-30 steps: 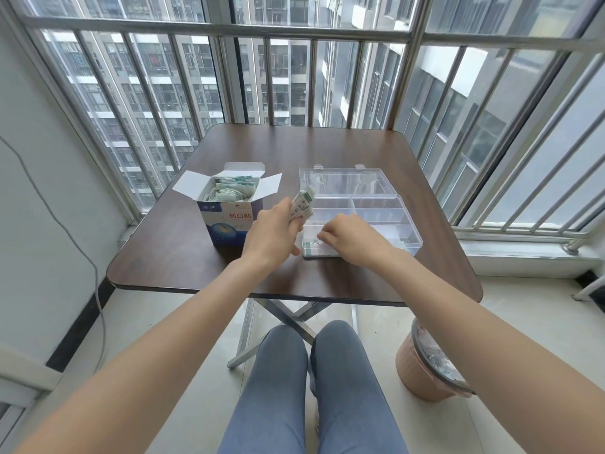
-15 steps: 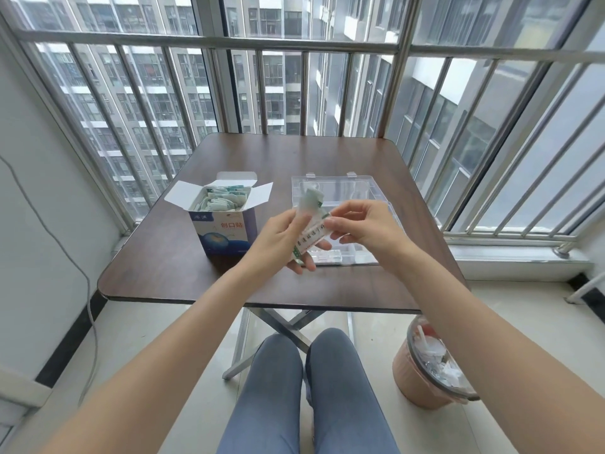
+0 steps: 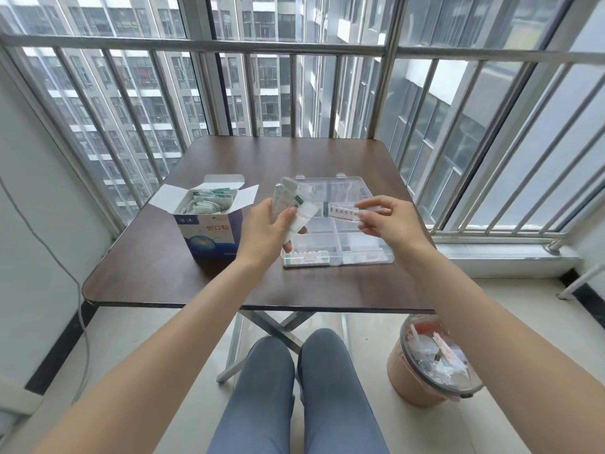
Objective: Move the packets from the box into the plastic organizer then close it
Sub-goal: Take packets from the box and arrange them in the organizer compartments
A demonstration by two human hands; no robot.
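Nearest to the person, at the front edge of the organizer point(image 3: 339, 257), a few packets already lie in the front left compartment. Just above the organizer, the left hand point(image 3: 266, 229) holds a small bundle of packets point(image 3: 291, 204) with curled fingers, probably as a supply. The right hand point(image 3: 388, 219) pinches one single packet point(image 3: 343, 213) between thumb and fingertips, level over the compartments, probably to lay it flat. Left of the organizer stands the open box point(image 3: 209, 224), where more packets remain. Behind the organizer its lid point(image 3: 330, 186) lies open.
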